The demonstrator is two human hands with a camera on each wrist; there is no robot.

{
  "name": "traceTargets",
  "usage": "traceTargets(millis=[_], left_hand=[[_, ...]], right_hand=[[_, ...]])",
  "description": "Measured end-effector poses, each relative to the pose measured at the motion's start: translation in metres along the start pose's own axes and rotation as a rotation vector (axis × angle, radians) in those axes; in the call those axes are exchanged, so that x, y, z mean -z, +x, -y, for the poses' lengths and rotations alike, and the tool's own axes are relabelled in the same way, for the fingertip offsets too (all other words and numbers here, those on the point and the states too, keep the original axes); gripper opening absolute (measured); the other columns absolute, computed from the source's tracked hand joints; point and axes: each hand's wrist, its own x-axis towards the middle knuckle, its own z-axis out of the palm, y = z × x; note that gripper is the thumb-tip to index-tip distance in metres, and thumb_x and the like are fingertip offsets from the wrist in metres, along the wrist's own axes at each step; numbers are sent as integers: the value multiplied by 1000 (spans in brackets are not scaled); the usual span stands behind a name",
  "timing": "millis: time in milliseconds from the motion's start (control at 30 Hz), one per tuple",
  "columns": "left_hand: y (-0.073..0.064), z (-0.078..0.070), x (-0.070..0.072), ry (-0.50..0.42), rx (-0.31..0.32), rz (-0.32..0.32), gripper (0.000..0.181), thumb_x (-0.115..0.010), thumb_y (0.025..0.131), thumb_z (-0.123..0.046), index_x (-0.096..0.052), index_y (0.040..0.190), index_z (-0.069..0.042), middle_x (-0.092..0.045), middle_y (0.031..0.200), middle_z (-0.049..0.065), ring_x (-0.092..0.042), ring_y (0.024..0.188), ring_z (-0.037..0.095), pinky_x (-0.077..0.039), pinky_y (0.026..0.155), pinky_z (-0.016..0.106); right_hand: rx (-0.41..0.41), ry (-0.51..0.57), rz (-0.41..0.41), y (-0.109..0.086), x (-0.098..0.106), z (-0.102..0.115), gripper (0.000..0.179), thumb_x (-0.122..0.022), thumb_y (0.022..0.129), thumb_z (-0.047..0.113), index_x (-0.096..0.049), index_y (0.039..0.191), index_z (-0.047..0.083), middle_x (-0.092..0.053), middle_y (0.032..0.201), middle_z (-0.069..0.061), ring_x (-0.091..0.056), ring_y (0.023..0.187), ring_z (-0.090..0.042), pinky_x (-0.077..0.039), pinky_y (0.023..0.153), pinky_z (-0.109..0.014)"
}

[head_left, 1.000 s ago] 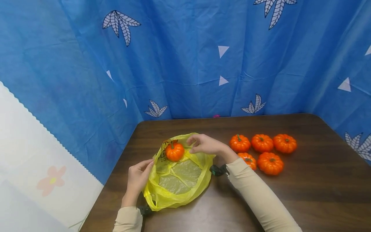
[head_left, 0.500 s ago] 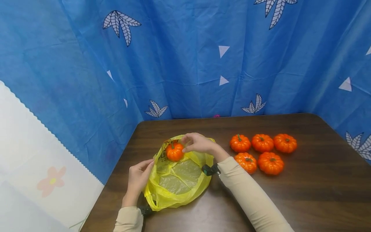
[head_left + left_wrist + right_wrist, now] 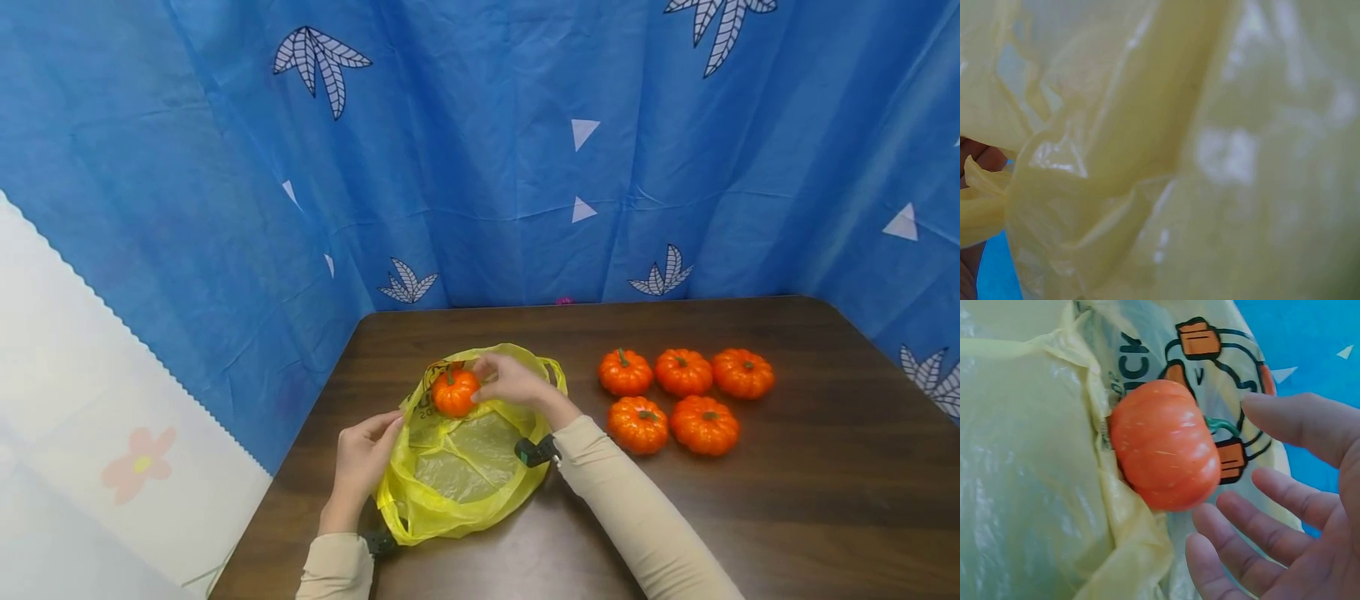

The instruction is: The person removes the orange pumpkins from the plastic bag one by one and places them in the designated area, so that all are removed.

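A yellow plastic bag (image 3: pixel 472 518) with dark printing lies spread on the table, its mouth facing up. Inside, against the far-left wall, rests a small orange pumpkin (image 3: pixel 454 394) with a green stem. My left hand (image 3: pixel 362 457) pinches the bag's left rim between thumb and fingers. In the left wrist view, yellow film (image 3: pixel 1116 187) fills most of the picture and partly covers the fingers. My right hand (image 3: pixel 512 383) hovers over the bag, just right of the pumpkin. The right wrist view shows its fingers (image 3: pixel 1260 525) spread and loosely bent beside the pumpkin (image 3: pixel 1166 447), without gripping it.
Several more orange pumpkins (image 3: pixel 705 425) stand in two rows on the brown wooden table (image 3: pixel 825 500), right of the bag. A blue patterned curtain (image 3: pixel 480 167) hangs behind the table, and a white cloth (image 3: pixel 112 400) is at the left.
My right hand has moved left to the pumpkin inside the bag. A handle loop at the bag's right rim now stands out. My left hand keeps its hold on the rim.
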Motion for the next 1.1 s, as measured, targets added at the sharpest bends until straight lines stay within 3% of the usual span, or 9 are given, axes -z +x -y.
traceTargets(millis=[233, 500, 767, 1100], left_hand=[[0, -1, 0, -11, 13, 5, 13, -76, 88, -5, -80, 100, -5, -79, 99, 9, -74, 93, 26, -57, 79, 18], [-1, -2, 0, -10, 35, 8, 13, -75, 88, -5, -80, 101, -5, -78, 99, 10, -75, 92, 25, -56, 78, 15], [1, -4, 0, -33, 28, 19, 13, -75, 88, -5, -80, 101, -5, -78, 99, 10, -75, 91, 25, -57, 75, 15], [1, -4, 1, -28, 40, 28, 13, -75, 89, -5, -80, 101, -5, -78, 99, 11, -74, 91, 26, -57, 75, 16]], right_hand=[[-35, 3, -73, 3, -11, -4, 50, -80, 81, 9, -59, 125, 0, -62, 127, -16, -58, 117, -32, -50, 102, -45], [-65, -78, -130, 2, -17, -4, 50, -84, 78, 15, -60, 120, 3, -64, 125, -15, -60, 114, -32, -50, 101, -46], [-84, -88, -167, 5, -24, -12, 49, -86, 77, 18, -58, 115, 4, -64, 117, -13, -60, 103, -27, -53, 92, -42], [-108, -165, -229, 7, -35, -13, 57, -90, 74, 34, -52, 109, 9, -62, 101, -9, -57, 85, -23, -49, 74, -33]])
